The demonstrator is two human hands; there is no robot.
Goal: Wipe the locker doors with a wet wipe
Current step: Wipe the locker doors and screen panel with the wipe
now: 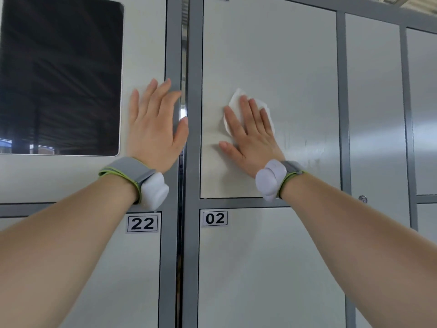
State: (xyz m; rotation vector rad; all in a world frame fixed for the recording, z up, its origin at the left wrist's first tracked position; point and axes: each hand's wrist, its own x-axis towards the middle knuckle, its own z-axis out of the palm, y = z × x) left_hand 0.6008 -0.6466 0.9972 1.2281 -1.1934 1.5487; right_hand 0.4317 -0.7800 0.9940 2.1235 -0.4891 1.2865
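Presently pressing wet wipe (236, 98) flat against upper locker door (272, 55) with right grip (253, 138), straight-fingered; bracing alongside with spread left grip (153, 129). Limp, light, likely bunches: pin mid-sheet, palm flat.

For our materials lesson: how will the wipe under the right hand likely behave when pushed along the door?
The wipe looks crumpled, so probably floppy. Pressed flat by the right hand, it likely slides easily over the smooth door.

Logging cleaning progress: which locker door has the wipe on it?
The door directly above label 02: only there the right hand presses the wet wipe flat.
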